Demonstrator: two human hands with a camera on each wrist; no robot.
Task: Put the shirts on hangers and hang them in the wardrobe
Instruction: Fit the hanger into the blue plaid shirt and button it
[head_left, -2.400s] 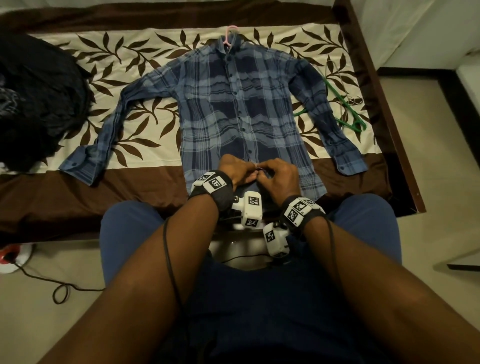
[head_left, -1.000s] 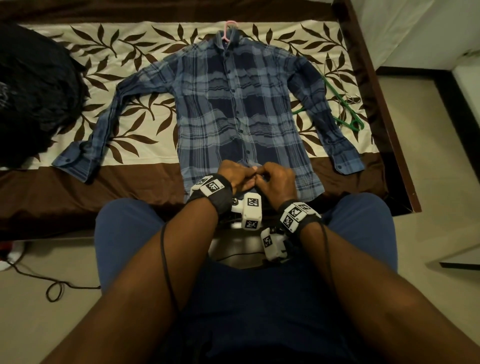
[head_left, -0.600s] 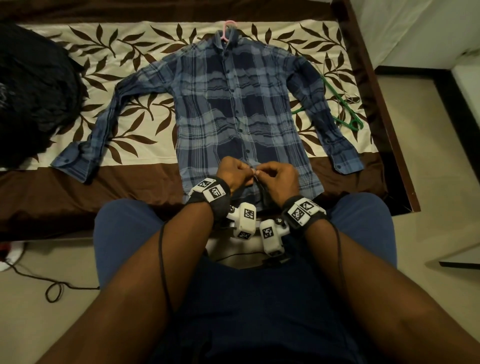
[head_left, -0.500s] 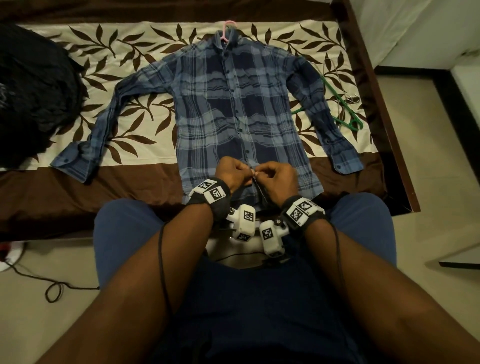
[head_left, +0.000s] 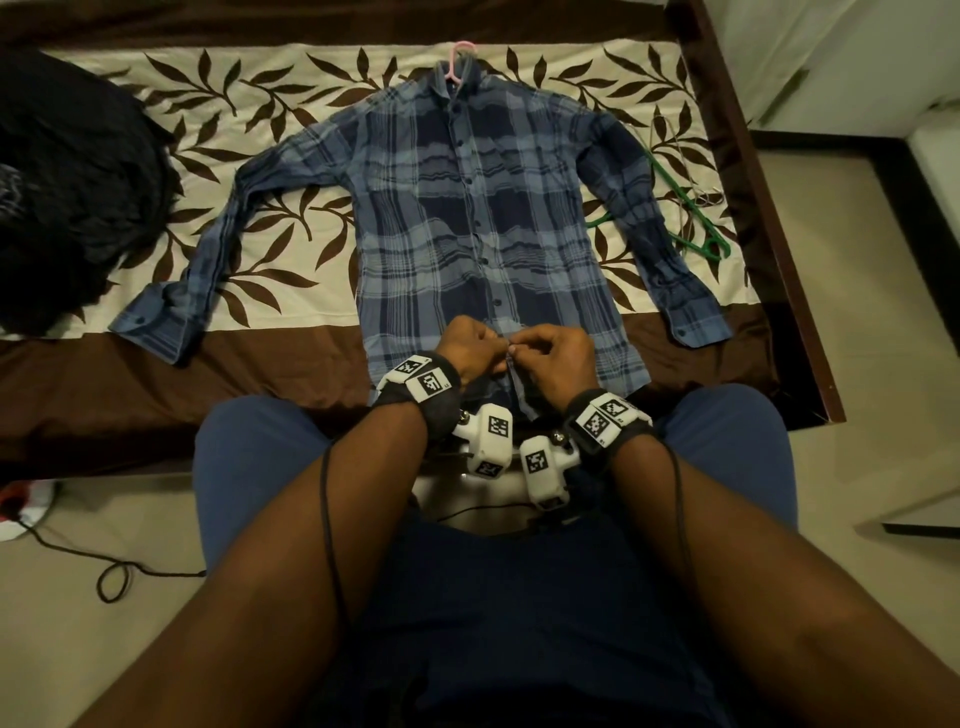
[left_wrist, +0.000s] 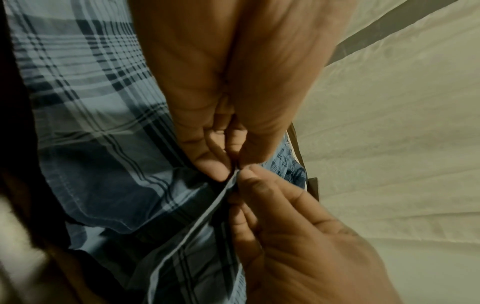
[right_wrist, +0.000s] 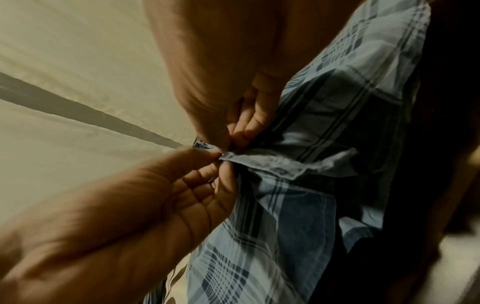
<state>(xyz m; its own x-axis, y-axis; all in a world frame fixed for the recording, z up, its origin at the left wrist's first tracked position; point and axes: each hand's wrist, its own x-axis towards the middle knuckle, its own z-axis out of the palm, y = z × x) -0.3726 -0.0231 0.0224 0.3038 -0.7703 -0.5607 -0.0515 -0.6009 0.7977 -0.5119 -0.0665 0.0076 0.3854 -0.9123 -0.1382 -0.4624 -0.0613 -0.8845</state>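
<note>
A blue plaid long-sleeved shirt (head_left: 467, 208) lies flat and buttoned on the bed, sleeves spread out. A pink hanger hook (head_left: 460, 54) sticks out of its collar. Both hands meet at the lower front placket near the hem. My left hand (head_left: 496, 347) pinches the placket edge between thumb and fingers; in the left wrist view, the left hand (left_wrist: 228, 164) pinches from above. My right hand (head_left: 522, 347) pinches the facing edge; in the right wrist view, the right hand (right_wrist: 228, 144) holds a folded strip of the shirt (right_wrist: 272, 164). The button itself is hidden by fingers.
A green hanger (head_left: 691, 218) and a thin wire hanger lie on the sheet beside the shirt's right sleeve. A black clothing pile (head_left: 67, 197) fills the bed's left side. The dark bed frame (head_left: 769, 208) runs along the right. A cable (head_left: 114, 571) loops on the floor.
Both hands have stayed at the lower placket, pinching it. The fingers shifted slightly and a narrow strip of the placket now stands lifted between them.
</note>
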